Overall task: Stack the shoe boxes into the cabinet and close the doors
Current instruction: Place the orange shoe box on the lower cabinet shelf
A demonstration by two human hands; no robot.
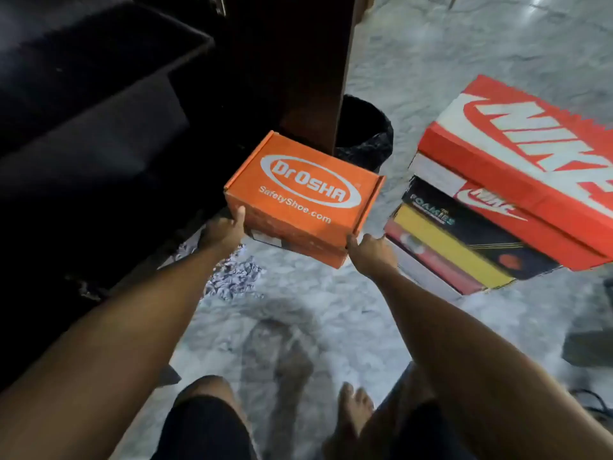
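Standing to the left of both hands and beyond them, one tall dark wooden cabinet [99, 134] is the largest item, its interior shelves dim and its open door panel [318, 68] rising just behind the held box. One grey marbled stone floor [325, 313] lies beneath everything. To the right of the right hand, one stack of shoe boxes rests on the floor: one large red-and-white Nike cardboard box [517, 154] on top, a second smaller red Nike box [491, 207] directly under it, and one black-and-yellow box with teal lettering [464, 240] below that. Further layers at the bottom of the stack are too blurred to count. One black round waste bin [365, 134] sits beyond the hands, partly hidden by the door panel. One orange cardboard shoe box marked "DrOSHA" [302, 197] is held between the two hands, clear of the floor, level with the cabinet's lower shelves. The left hand [225, 230] grips its near left corner, thumb on the lid. The right hand [368, 254] grips its near right corner, fingers curled against the side.
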